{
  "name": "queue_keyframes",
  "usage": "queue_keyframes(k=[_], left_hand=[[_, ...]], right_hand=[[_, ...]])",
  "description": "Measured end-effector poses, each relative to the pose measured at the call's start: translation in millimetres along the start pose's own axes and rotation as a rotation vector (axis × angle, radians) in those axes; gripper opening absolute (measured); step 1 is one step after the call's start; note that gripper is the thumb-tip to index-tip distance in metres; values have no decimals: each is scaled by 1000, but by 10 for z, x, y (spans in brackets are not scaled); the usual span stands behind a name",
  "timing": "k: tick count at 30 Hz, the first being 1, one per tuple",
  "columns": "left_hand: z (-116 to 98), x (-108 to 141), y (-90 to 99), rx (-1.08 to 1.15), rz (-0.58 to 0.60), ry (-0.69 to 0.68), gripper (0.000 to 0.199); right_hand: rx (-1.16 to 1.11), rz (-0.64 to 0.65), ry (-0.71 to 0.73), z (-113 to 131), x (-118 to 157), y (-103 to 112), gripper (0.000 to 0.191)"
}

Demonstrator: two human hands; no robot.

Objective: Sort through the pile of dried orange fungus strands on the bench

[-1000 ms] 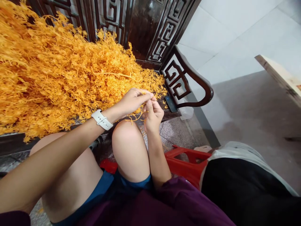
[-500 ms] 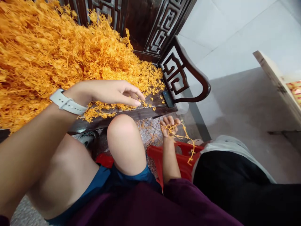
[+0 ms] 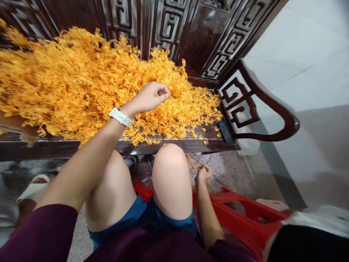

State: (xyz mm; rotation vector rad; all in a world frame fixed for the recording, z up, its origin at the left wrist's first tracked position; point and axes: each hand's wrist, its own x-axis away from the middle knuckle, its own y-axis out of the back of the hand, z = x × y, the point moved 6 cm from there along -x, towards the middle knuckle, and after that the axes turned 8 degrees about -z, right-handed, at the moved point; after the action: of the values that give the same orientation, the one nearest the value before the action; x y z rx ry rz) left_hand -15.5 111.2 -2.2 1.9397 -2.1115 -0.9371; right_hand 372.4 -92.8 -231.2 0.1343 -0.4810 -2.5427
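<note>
A big heap of orange, thin-stemmed plastic-looking sprigs (image 3: 89,80) covers much of a dark wooden bench (image 3: 174,146). Over the heap's front right part is my left hand (image 3: 152,96), with a pale watch strap (image 3: 120,116) at the wrist. Its fingers are curled and the thumb comes close to the fingertips; whether a sprig is between them I cannot make out. My right hand (image 3: 203,173) is low beside my right knee, above the floor. Its fingers are curled in, and what they hold, if anything, is hidden.
A dark phone (image 3: 226,131) lies at the bench's right end by the carved armrest (image 3: 261,105). A red plastic stool (image 3: 245,214) stands to my right, with a person in dark clothing (image 3: 308,243) beside it. Orange bits lie on the speckled floor (image 3: 218,163).
The view has swung left. My left hand has gone from stretched fingers at the bench's front to curled fingers over the heap. My right hand has closed; its dangling orange strand no longer shows.
</note>
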Motion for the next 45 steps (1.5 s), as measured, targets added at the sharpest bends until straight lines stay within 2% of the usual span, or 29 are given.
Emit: queue_keyframes(k=[1,3,5,7,9,11,13,15,17,20,21,24,26,28,30,34,36,39,43,45], left_hand=[[21,-4,26,-71,-17,-27,15],[82,0,53,-221,-13,-75,19],[150,21,55,-387,19,-133,27],[217,58,21,-533,80,-189,43],[278,103,-54,-598,170,-221,54],[313,138,-130,-589,233,-230,52],[314,149,-173,-576,238,-243,47],[294,141,-183,-579,223,-265,39],[269,121,-157,-564,207,-282,32],[238,71,-32,-505,119,-269,25],[232,58,16,-491,84,-263,23],[254,42,97,-484,25,-238,26],[300,49,83,-488,21,-209,35],[337,71,12,-477,31,-195,58],[344,109,-115,-477,70,-212,78],[325,191,-383,-561,198,-213,70],[315,205,-433,-574,210,-179,77],[290,184,-410,-566,126,-156,87],[283,170,-401,-541,36,-159,79],[294,182,-428,-559,28,-160,71]], right_hand=[[-15,-50,27,106,-63,-8,41],[-71,-98,115,382,-138,-69,14],[-148,-29,213,735,-118,-238,9],[-217,135,299,1148,3,-510,3],[-281,309,393,1599,189,-817,6],[-294,587,624,2084,466,-1164,9],[-194,790,771,2411,687,-1482,14],[-15,889,938,2600,842,-1744,22],[160,911,1081,2666,928,-1937,25],[303,898,1162,2639,959,-2093,7],[308,898,1156,2624,955,-2113,4],[179,886,1102,2646,910,-2102,11],[42,813,1069,2719,827,-2054,13],[-49,722,1051,2791,716,-2003,12],[-86,723,994,2813,613,-1991,12],[-101,787,873,2772,519,-1977,15],[-171,781,842,2765,536,-1941,17],[-399,819,661,2740,544,-1918,25],[-566,831,294,2639,389,-1972,44],[-564,835,208,2604,301,-1996,50]])
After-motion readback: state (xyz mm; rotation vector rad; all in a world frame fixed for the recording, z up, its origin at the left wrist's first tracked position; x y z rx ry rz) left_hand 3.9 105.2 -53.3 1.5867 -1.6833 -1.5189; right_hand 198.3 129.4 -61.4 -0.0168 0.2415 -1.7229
